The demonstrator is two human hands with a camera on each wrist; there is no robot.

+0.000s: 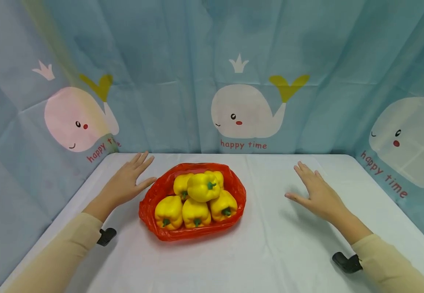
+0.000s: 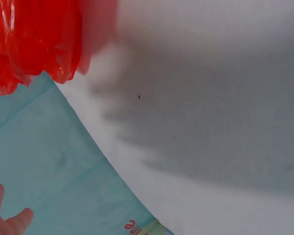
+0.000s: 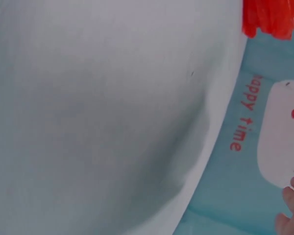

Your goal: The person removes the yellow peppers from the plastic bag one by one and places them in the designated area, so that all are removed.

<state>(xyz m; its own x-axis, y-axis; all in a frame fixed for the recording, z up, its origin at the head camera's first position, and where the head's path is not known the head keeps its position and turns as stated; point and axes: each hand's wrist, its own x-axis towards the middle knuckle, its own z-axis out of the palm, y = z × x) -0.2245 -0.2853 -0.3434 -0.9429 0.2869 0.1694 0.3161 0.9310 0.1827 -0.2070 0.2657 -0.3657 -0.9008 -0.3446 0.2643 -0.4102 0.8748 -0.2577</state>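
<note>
Red plastic bag point(image 1: 193, 235) sits left of centre on the white tabletop point(image 1: 270, 244), toward the far edge; mouth open upward, rim rolled out all round; at least six yellow bell peppers point(image 1: 202, 188) inside, one on top of the others, green stems mostly facing near side.

Left hand point(image 1: 125, 182) raised just left of the bag, fingers straight, thumb spread toward the rim; holding nothing; contact hard to call from the head view, left wrist view catches only fingertips, apart from the bag.

Right hand point(image 1: 318, 195) spread too, nothing in it; hovers over the right side, shadow on the cloth below; well apart from the bag.

Room: wide stretch of tabletop between bag and right hand, more on the near side; left side narrower; far edge meets a blue whale-print curtain point(image 1: 168, 110).
</note>
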